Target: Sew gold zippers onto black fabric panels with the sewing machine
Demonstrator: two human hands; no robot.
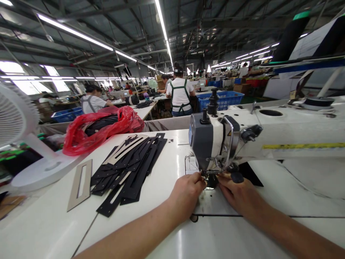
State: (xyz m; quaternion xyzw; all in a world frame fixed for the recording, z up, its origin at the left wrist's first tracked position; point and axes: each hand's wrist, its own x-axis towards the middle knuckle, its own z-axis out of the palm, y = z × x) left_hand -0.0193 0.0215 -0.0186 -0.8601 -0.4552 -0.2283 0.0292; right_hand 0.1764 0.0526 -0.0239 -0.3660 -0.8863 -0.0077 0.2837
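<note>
A white and grey sewing machine (229, 144) stands on the white table. My left hand (187, 194) is closed just left of its presser foot, fingertips bent together; whatever they grip is hidden. On the other side, my right hand (241, 196) reaches in with its fingers pressed together by the needle area, and I cannot make out what is between them. Between my hands, a small dark patch shows under the foot. Behind my right hand lies a flat black piece (251, 173), partly covered by the hand and the machine.
Left of the machine lies a loose pile of black slotted strips (132, 167), with a beige slotted strip (80, 185) beside it. A red plastic bag (104, 126) of dark pieces and a white fan (40, 154) stand farther left. Co-workers sit beyond, near a blue basket (223, 100).
</note>
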